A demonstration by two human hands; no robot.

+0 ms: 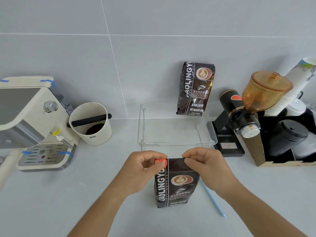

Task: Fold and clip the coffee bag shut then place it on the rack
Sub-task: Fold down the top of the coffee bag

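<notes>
A dark brown coffee bag (176, 183) stands upright on the grey counter in front of me, its top folded over. My left hand (142, 170) pinches an orange-red clip (161, 163) at the bag's top left corner. My right hand (205, 165) pinches the folded top at its right corner. Just behind the bag stands a clear acrylic rack (176, 144). A second coffee bag (195, 89) of the same kind stands upright at the rack's back right, leaning against the wall.
A cream espresso machine (32, 124) and a cream knock box (90, 124) are at the left. A black grinder with an amber hopper (246, 106), paper cups (294, 89) and black lids (289, 135) crowd the right. A light blue stick (212, 199) lies right of the bag.
</notes>
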